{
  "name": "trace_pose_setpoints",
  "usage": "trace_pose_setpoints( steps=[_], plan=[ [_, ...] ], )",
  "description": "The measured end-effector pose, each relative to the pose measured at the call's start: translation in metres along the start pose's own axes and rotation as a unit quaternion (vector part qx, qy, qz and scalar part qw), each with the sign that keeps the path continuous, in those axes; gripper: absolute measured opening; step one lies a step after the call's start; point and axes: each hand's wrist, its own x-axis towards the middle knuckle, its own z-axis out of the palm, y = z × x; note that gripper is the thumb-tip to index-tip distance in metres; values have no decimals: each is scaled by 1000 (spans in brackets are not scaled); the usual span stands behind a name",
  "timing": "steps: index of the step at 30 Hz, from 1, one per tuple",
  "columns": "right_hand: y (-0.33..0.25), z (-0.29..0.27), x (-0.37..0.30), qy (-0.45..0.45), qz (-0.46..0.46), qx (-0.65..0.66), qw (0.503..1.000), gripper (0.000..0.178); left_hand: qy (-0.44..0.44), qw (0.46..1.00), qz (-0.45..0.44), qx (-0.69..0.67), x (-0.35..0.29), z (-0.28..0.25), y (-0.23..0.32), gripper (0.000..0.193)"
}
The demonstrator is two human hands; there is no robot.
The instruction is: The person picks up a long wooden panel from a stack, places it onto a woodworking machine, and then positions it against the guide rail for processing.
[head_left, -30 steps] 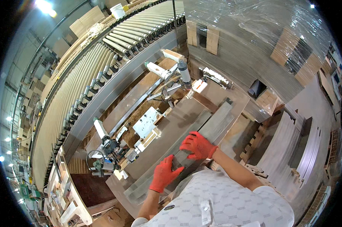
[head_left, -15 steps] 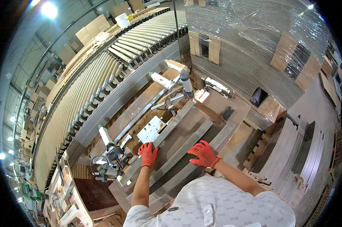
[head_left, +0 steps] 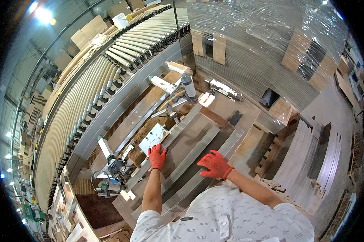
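- Grey-brown strips, three long flat pieces, lie roughly parallel on the brown bench, slanting from lower left to upper right, gaps between them.
- Far strip: runs just beside the white plate, under the left hand.
- Middle strip: lies between the other two; its upper end is free of both hands.
- Near strip: closest to the wearer, partly covered by the right hand.
- Left hand, red glove: palm down, fingers extended and slightly parted over the far strip. Whether it grips the edge or only rests there, cannot tell.
- Right hand, red glove: released, fingers apart and lightly curved, above the near strip. Contact unclear.
- Reddish-brown piece lies near the upper ends of the strips; small dark block just to its right.
- Beyond the far strip: a grey cylinder on a metal frame.
- Farther left: curving roller conveyor, white bucket past it.
- Upper right: large stack in clear film.
- Right: stacked pale boards.
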Motion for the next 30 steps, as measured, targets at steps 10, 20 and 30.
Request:
trace_pose_setpoints(
  steps=[10, 20, 30],
  plan=[
    [0, -3, 31, -222, -87, -80, 968, 66, -59, 988, -117, 78, 21, -11, 26, 78],
    [-3, 16, 28, -182, -100, -66, 976, 62, -164, 980, -104, 42, 30, -31, 15, 86],
    [-5, 21, 28, -193, -104, -74, 973, 65, -134, 986, -92, 28, 23, -23, 6, 83]
  ],
)
